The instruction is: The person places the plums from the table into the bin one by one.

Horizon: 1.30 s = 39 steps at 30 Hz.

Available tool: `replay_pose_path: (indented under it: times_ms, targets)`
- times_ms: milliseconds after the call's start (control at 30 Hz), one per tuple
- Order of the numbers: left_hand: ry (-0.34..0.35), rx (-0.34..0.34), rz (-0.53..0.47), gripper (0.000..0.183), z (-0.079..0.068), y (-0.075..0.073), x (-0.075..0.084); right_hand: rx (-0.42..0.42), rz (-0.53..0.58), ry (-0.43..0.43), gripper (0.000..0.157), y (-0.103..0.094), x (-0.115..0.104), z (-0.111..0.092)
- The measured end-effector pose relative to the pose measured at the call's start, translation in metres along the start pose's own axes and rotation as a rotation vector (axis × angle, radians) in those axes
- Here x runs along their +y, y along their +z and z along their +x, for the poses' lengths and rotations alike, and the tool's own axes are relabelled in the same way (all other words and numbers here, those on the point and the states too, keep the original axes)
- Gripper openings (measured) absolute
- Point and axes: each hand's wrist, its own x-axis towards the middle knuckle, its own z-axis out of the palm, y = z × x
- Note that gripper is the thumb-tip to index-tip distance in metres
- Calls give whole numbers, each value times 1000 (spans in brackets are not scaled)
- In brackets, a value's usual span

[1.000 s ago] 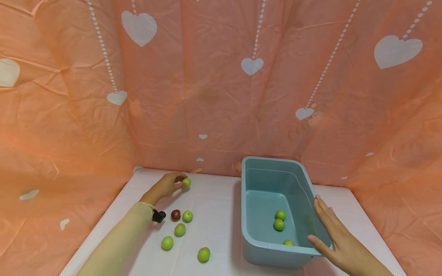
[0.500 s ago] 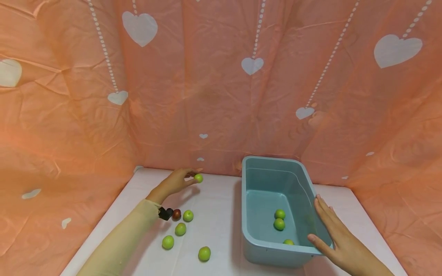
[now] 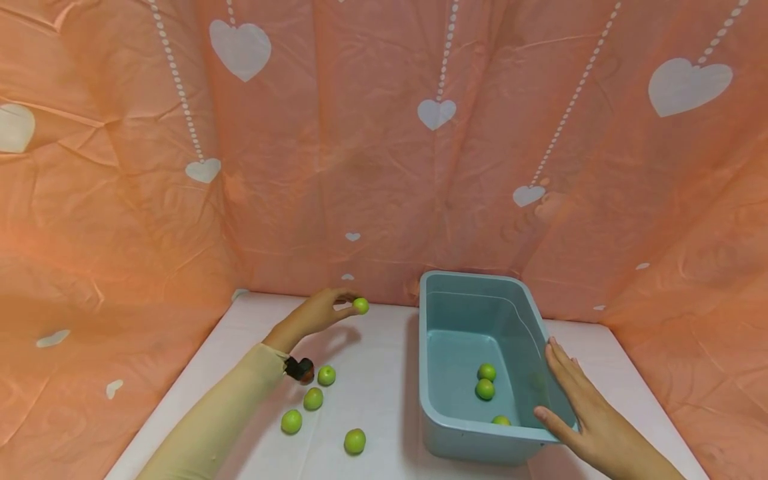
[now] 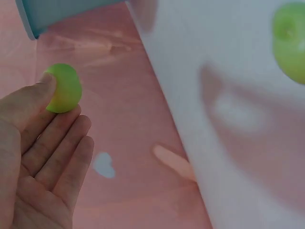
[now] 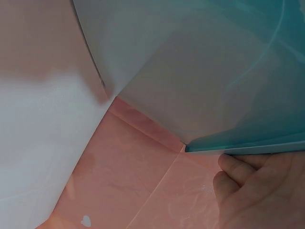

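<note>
My left hand [image 3: 321, 311] pinches a small round green fruit [image 3: 361, 306] between thumb and fingertips, above the back of the white surface. In the left wrist view the green fruit [image 4: 66, 88] sits against the thumb; the other fingers stretch out below it. My right hand [image 3: 585, 410] rests on the right rim of a blue-grey plastic tub [image 3: 465, 430], its fingers fairly straight and the thumb across the near corner. In the right wrist view those fingers [image 5: 238, 169] lie along the tub's edge. Inside the tub are several green fruits [image 3: 485, 389], one partly hidden by the front wall.
Several more green fruits [image 3: 313, 399] lie on the white surface [image 3: 384, 373] left of the tub. A dark red fruit [image 3: 307, 375] is partly covered by the black wrist camera [image 3: 294, 367]. Orange-pink sheets [image 3: 336, 167] with white hearts enclose the back and sides.
My left hand has carried the green fruit to the right and slightly up, and its wrist camera now overlaps the dark red fruit. The right hand and tub have stayed put.
</note>
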Motion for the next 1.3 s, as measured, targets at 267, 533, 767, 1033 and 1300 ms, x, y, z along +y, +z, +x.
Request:
replay_pose_path:
  times_ms: [267,533,767,1033,1300]
  targets:
    - [84,8,-22,38,9,0,20,3,-4,-8,100,0,2,1]
    - [141,6,-9,37,18,0,43,5,-10,-8,101,0,3,1]
    - [126,-28,-2,39,25,1,67,-5,-16,4,101,1,4,0]
    - [240,-34,9,36,33,6,90,-13,-19,19,100,0,3,1]
    - [301,-38,24,35,42,14,109,-2,-30,10,102,0,4,1]
